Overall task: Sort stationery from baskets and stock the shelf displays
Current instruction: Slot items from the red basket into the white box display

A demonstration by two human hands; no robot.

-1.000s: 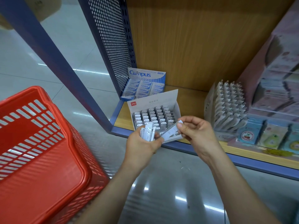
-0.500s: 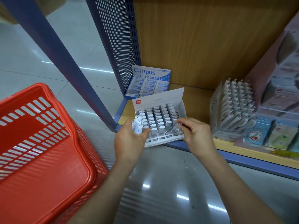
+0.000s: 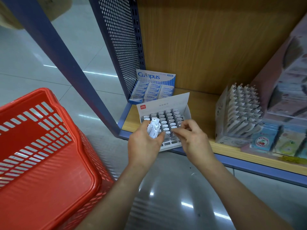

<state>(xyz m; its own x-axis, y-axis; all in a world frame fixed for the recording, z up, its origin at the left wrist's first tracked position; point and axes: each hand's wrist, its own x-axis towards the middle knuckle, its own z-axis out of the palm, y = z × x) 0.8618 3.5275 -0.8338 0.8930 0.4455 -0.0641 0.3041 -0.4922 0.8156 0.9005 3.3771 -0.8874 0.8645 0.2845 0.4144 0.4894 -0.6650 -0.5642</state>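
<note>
Red basket (image 3: 49, 163) sitting near left on floor. Left hand (image 3: 143, 144) gripping bunch of small white cases (image 3: 153, 129), fingers curling round them, over near-left corner of white display box (image 3: 167, 103). Right hand (image 3: 195, 141) hovering over box's near rows, fingers curling, tips pinching together; anything held, cannot tell. Box sitting at shelf (image 3: 204, 113) near edge, similar cases standing inside in rows. Campus box (image 3: 155, 77) sitting just behind; pen display (image 3: 242, 110) standing right.

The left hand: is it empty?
No, the left hand grips a bundle of small white packs just above the white display box on the shelf.
</note>
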